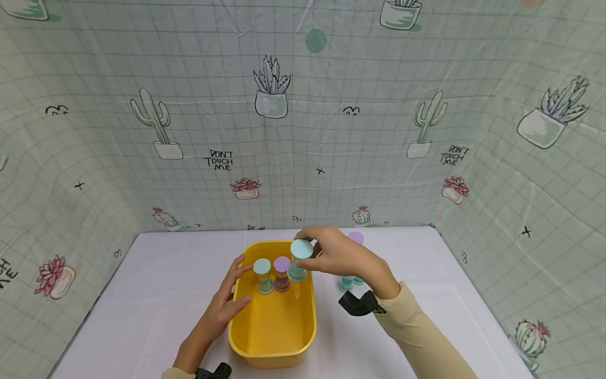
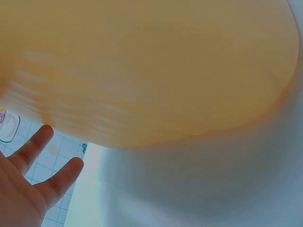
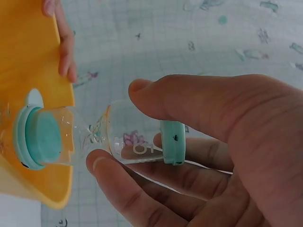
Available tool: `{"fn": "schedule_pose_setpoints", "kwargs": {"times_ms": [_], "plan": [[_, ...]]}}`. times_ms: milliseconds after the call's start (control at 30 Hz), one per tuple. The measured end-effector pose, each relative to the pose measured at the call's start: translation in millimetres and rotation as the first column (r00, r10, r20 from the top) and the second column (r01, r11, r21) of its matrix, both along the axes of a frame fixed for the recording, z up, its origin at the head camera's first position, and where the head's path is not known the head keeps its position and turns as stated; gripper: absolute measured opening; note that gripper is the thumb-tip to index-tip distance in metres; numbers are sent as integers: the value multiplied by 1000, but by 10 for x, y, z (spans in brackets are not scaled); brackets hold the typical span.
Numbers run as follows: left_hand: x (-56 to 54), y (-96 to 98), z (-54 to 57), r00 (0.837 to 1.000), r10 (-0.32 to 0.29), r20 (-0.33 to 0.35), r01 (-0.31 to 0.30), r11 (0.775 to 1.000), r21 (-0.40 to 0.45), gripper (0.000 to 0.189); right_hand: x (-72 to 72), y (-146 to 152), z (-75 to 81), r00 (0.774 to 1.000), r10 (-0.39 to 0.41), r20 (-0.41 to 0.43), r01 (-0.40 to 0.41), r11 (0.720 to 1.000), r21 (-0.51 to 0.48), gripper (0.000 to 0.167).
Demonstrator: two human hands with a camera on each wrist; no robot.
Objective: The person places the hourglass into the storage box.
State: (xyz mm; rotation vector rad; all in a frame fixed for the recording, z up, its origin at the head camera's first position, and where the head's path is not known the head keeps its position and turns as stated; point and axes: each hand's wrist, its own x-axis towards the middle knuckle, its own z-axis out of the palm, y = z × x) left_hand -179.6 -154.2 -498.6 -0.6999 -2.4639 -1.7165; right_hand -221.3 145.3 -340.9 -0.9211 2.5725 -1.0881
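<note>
My right hand [image 1: 326, 250] holds a teal-capped hourglass [image 1: 301, 249] upright at the far right of a yellow tub [image 1: 270, 329], thumb and fingers around its upper bulb. In the right wrist view this hourglass [image 3: 99, 132] has clear glass, with teal sand in the lower bulb. Left of it inside the tub stand a purple-capped hourglass [image 1: 282, 266] and another teal-capped hourglass [image 1: 262, 267]. My left hand [image 1: 224, 302] rests on the tub's left rim, its fingers fairly straight; the left wrist view shows two fingers [image 2: 64, 179] spread beside the tub's outer wall [image 2: 142, 94].
Right of the tub, partly behind my right hand and wrist, stand more hourglasses, one with a teal base [image 1: 346, 283] and one with a purple cap [image 1: 356, 237]. A white cloth covers the table [image 1: 156, 295]. Patterned sheets [image 1: 293, 142] enclose the back and sides.
</note>
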Motion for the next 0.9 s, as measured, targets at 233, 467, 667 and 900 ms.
{"fn": "schedule_pose_setpoints", "kwargs": {"times_ms": [233, 467, 667, 900], "plan": [[-11, -14, -19, 1000, 1, 3, -1, 1000, -3, 56, -12, -247, -75, 998, 64, -3, -64, 998, 28, 35], [-8, -16, -35, 1000, -10, -10, 10, 1000, 13, 56, -51, -455, -203, 991, 127, 33, -129, 989, 73, 37], [0, -11, -33, 1000, -9, -6, 9, 1000, 15, 56, -59, -573, -320, 988, 150, 36, -153, 984, 91, 36], [-4, -15, -38, 1000, -14, -14, 14, 1000, 18, 56, -73, -662, -448, 987, 162, 17, -163, 974, 155, 38]]}}
